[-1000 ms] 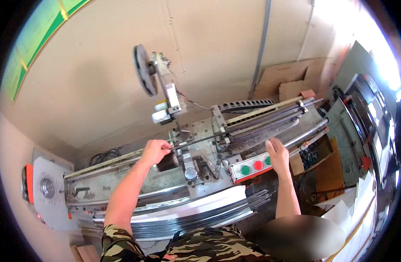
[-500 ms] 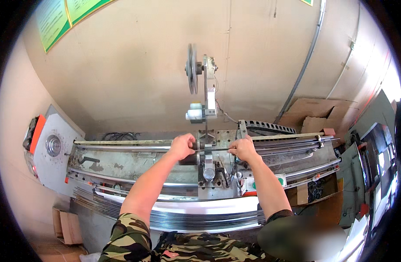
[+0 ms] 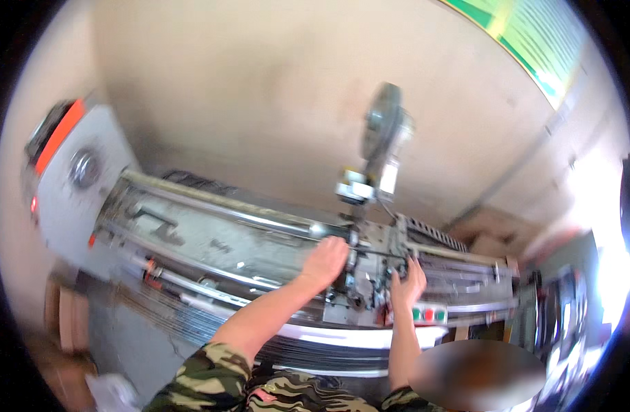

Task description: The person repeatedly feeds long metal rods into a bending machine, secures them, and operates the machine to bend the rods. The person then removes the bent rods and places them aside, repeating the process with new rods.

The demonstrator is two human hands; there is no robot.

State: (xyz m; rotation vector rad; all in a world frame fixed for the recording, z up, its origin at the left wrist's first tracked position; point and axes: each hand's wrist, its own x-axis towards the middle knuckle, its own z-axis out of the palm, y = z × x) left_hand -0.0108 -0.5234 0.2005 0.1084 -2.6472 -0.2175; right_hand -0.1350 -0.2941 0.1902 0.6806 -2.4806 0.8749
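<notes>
A thin dark rod (image 3: 380, 253) lies across the carriage (image 3: 342, 312) of a long bench machine. My left hand (image 3: 327, 259) is at the rod's left end, close beside the carriage's clamp, its fingers curled and closed on the rod; motion smears the fingertips. On the other side of the carriage, my right hand (image 3: 408, 283) is raised near the rod's right end. Its thumb stands apart from the fingers, and nothing shows between them. Whether those fingertips touch the rod is too blurred to tell.
A wheel (image 3: 381, 122) on an upright post rises above the carriage. Long rails (image 3: 222, 214) run left to a grey end housing (image 3: 99, 175). Several thin rods (image 3: 329, 356) lie along the front. A button box (image 3: 428, 314) sits by my right wrist.
My view has turned and tilted, so the machine now slopes down to the right. My right thumb and fingers have come apart from their pinch at the rod. The left hand stays beside the clamp.
</notes>
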